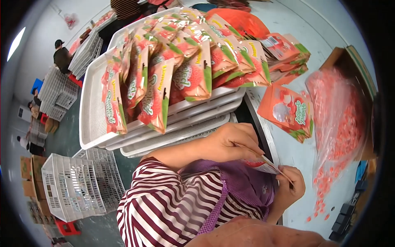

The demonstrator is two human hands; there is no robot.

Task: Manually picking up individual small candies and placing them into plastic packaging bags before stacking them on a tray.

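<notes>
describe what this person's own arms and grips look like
The left sleeve is striped in maroon and white and leaves the left forearm bare. The left grip and right grip are both ungloved hands. No right sleeve can be made out.

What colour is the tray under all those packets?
The tray is white, best seen in the head view.

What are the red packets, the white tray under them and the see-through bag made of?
The packets look like glossy plastic film, maybe foil-lined: they shine in bright streaks. The tray looks like hard, smooth plastic, with a stiff rim and tiny holes in its floor. The bag seems to be thin, clear plastic: it wrinkles, glints and shows red bits inside.
</notes>
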